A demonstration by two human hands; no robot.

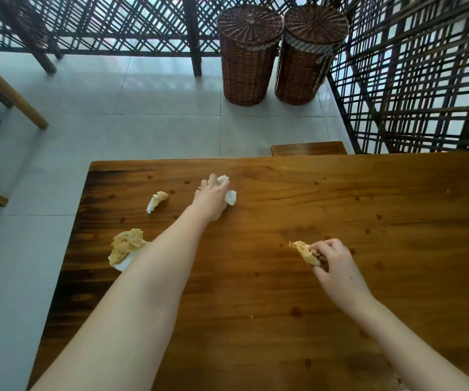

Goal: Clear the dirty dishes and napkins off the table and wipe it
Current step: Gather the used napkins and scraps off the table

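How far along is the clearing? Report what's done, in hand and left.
Done: no dishes show on the table. In hand: the left hand grips a white napkin, the right hand holds a stained napkin. Left: a small crumpled napkin and a larger stained wad lie near the left edge; dark spots dot the wood, so wiping remains.

Perhaps a restaurant: wooden table point(340, 221), lattice screens point(413, 88), lidded wicker baskets point(249, 57), tiled floor point(143, 108).

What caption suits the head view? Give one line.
Left hand grips a white napkin, right hand a stained napkin; a small wad and a big wad lie on the table.
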